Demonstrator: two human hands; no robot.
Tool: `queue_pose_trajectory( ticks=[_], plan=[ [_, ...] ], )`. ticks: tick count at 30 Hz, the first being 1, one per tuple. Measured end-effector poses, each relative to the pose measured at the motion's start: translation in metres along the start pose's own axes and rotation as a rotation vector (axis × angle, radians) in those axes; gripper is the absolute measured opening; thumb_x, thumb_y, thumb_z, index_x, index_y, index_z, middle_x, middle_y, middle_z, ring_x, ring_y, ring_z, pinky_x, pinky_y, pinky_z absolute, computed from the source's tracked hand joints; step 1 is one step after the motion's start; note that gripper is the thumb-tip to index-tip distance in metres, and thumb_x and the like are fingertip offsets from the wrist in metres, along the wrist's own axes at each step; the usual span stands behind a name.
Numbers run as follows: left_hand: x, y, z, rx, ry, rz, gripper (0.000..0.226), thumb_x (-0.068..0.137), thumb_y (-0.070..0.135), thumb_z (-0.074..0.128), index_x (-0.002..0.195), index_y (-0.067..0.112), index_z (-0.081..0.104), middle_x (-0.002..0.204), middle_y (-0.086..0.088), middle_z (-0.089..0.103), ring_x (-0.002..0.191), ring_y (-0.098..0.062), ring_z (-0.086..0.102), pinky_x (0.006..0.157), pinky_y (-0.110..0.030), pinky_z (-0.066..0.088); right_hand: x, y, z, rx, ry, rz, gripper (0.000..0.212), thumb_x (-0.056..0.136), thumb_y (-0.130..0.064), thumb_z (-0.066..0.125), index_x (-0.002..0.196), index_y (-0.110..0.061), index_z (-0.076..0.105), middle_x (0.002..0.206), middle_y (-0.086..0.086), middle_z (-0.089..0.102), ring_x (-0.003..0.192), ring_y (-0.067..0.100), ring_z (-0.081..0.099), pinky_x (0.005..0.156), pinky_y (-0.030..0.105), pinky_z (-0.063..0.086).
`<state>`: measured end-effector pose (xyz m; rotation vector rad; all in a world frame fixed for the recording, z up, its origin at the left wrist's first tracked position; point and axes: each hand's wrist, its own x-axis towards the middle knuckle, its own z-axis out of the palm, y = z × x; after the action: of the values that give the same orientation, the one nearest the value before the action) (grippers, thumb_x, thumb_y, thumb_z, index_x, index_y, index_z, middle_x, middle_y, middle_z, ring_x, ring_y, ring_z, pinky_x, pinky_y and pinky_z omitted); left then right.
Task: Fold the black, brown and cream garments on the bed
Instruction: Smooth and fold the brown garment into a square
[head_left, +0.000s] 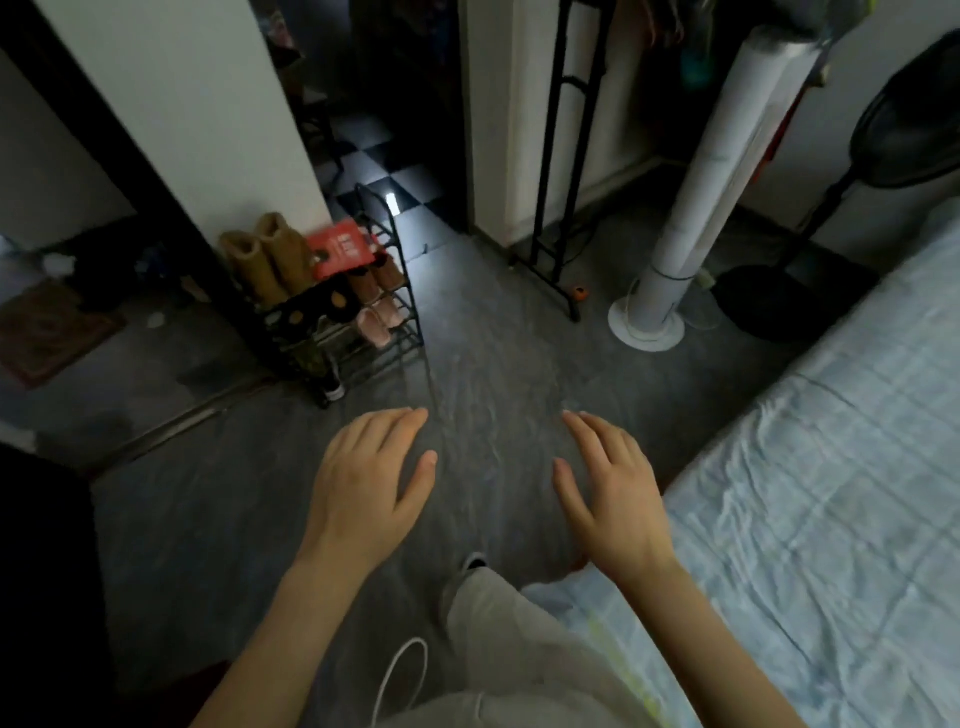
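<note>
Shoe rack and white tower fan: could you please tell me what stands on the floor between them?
In the head view, a black metal stand stands between the shoe rack and white tower fan; otherwise bare grey floor.

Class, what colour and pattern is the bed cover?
Pale blue checked bed cover, seen in the head view.

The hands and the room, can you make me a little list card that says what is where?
left hand: open, palm down, holding nothing
right hand: open, palm down, holding nothing
bed: on the right, pale blue checked sheet
garments: none in view
shoe rack: on the left, holding boots and slippers
tower fan: white, standing on the floor near the bed
floor: grey, below both hands
</note>
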<state>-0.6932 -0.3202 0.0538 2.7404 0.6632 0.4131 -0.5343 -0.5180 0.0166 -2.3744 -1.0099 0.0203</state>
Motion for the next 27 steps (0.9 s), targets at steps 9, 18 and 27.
queue_pose_trajectory(
  ticks=[9,18,27],
  plan=[
    [0.197,-0.054,0.049,0.013,-0.123,0.109,0.053,0.094,0.042,0.038,0.128,0.008,0.061,0.123,-0.006,0.064,0.115,-0.024,0.059,0.097,-0.040,0.046,0.179,0.046,0.055,-0.008,0.012,0.200,0.052,0.098,-0.044,0.045,0.144,-0.021,0.046,0.143,0.004,0.052,0.132,0.021,0.046,0.108,0.039,0.039],
    [0.445,0.025,0.089,-0.108,-0.120,0.506,0.051,0.095,0.039,0.041,0.128,0.005,0.060,0.122,-0.010,0.064,0.112,-0.028,0.059,0.093,-0.046,0.050,0.297,0.120,-0.012,-0.077,0.259,0.470,0.055,0.098,-0.047,0.036,0.143,-0.019,0.047,0.141,0.003,0.052,0.130,0.021,0.047,0.107,0.040,0.042],
    [0.591,0.165,0.223,-0.249,-0.363,0.952,0.049,0.096,0.039,0.040,0.127,0.008,0.061,0.123,-0.006,0.064,0.114,-0.023,0.058,0.096,-0.042,0.048,0.338,0.243,-0.037,-0.124,0.458,0.898,0.048,0.099,-0.033,0.053,0.143,-0.015,0.050,0.140,0.006,0.054,0.128,0.025,0.050,0.104,0.044,0.043]
  ],
)
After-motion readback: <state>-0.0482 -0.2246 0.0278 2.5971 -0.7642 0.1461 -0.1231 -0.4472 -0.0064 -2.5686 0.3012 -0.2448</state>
